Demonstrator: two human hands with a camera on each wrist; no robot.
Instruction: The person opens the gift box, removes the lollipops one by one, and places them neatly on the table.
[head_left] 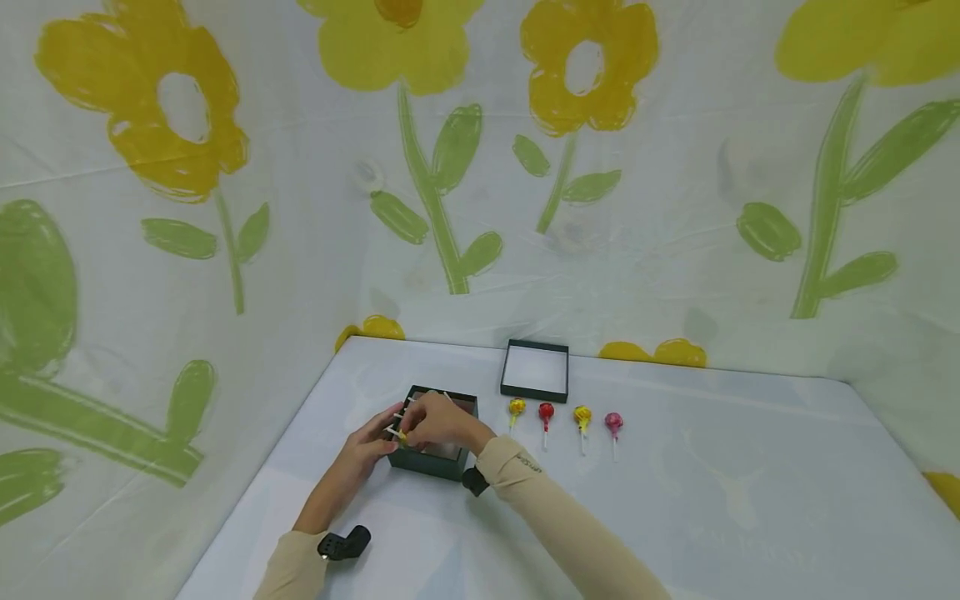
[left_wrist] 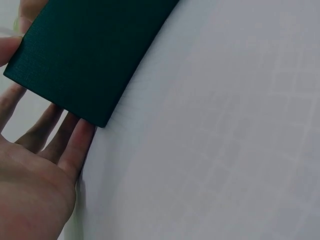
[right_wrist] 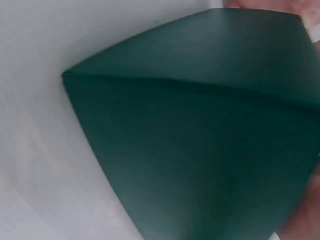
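Observation:
A dark green box (head_left: 426, 464), open at the top, stands on the table with white lollipop sticks at its left rim. My left hand (head_left: 363, 446) rests against its left side, thumb at the near corner and fingers spread along the wall. The left wrist view shows those fingers (left_wrist: 79, 145) mostly straight, their tips partly hidden by the box. Reaching over the box, my right hand (head_left: 441, 419) pinches a yellow lollipop (head_left: 402, 437) at the left rim, its white stick pointing left. In the right wrist view the box walls (right_wrist: 190, 150) hide most of this hand.
Right of the box lie a yellow lollipop (head_left: 517, 407), a red lollipop (head_left: 546, 411), another yellow lollipop (head_left: 582, 414) and a pink lollipop (head_left: 614, 421) in a row. Behind them sits a dark-rimmed lid (head_left: 534, 393) with a white inside. Flower-patterned sheets (head_left: 645, 250) enclose the white table (head_left: 712, 483).

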